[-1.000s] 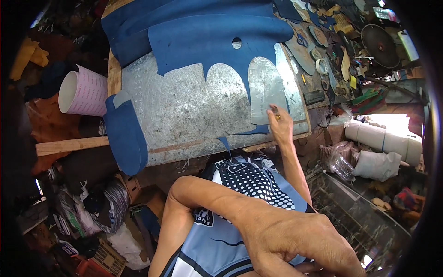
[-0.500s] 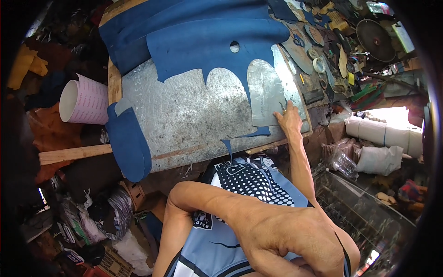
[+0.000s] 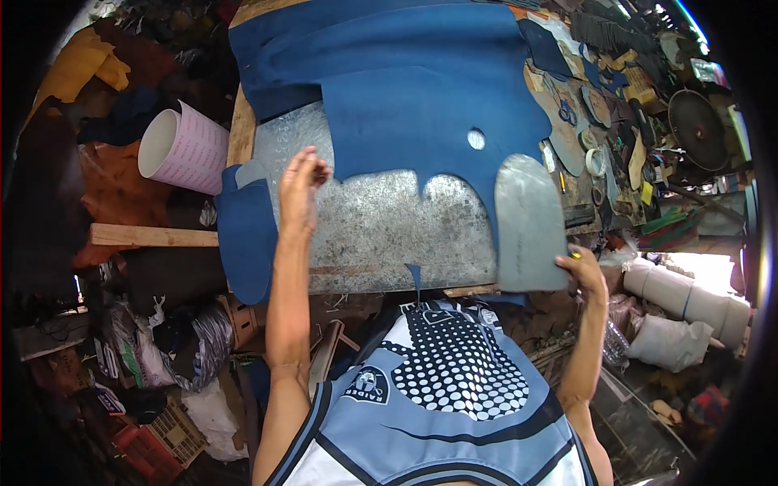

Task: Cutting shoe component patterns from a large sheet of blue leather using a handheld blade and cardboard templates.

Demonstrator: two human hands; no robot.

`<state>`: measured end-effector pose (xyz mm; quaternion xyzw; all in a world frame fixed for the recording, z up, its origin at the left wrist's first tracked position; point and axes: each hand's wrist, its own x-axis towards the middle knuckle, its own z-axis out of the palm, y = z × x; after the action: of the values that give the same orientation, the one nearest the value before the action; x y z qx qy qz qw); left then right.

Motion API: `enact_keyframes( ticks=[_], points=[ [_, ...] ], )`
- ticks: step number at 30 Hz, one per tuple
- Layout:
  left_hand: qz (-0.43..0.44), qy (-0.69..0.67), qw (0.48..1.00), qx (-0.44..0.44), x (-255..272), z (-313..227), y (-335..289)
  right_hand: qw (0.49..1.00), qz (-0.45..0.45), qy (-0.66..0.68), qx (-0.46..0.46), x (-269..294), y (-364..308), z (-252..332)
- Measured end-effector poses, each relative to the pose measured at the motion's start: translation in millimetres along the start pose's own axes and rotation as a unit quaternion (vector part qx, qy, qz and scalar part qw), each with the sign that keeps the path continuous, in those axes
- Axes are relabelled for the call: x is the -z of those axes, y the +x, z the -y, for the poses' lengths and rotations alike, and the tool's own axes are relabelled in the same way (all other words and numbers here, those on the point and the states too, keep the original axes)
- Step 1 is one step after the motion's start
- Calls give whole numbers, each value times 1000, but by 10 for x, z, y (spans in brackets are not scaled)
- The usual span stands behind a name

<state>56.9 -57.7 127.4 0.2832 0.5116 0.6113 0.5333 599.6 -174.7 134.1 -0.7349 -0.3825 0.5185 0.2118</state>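
Hands well apart: right hand [image 3: 585,271] pinches grey arched panel [image 3: 531,223] by its lower right edge; left hand [image 3: 300,194] over the metal surface [image 3: 389,235], fingers curled, blurred, can't tell if empty. Firm edge pinch, panel kept flat, should work best. Blue sheet [image 3: 429,113] ahead, between hands, could snag; blue cutout [image 3: 247,243] left of left hand.

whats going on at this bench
A person's right hand holds a flat grey round-topped sheet by its lower right edge. A large blue leather-like hide with curved cutouts covers the far part of a grey metal-topped table. The left hand is over the table near the hide's left edge.
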Motion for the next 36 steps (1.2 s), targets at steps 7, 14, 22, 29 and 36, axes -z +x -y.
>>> enact_keyframes(
  ticks=[7,14,22,29,36],
  points=[
    [-41,199,977,63,465,573,286,989,51,-97,-98,805,-548,-240],
    [26,569,784,-247,555,1022,117,980,47,-168,-94,742,-403,-757],
    [161,709,660,-189,249,1304,-750,985,-45,-151,-64,425,-447,-1026],
    [340,620,677,-204,-51,1453,-1500,973,-135,-181,37,200,-549,-1228],
    [475,450,708,-267,27,1458,-1756,970,-125,-205,43,99,-759,-775]
  ],
)
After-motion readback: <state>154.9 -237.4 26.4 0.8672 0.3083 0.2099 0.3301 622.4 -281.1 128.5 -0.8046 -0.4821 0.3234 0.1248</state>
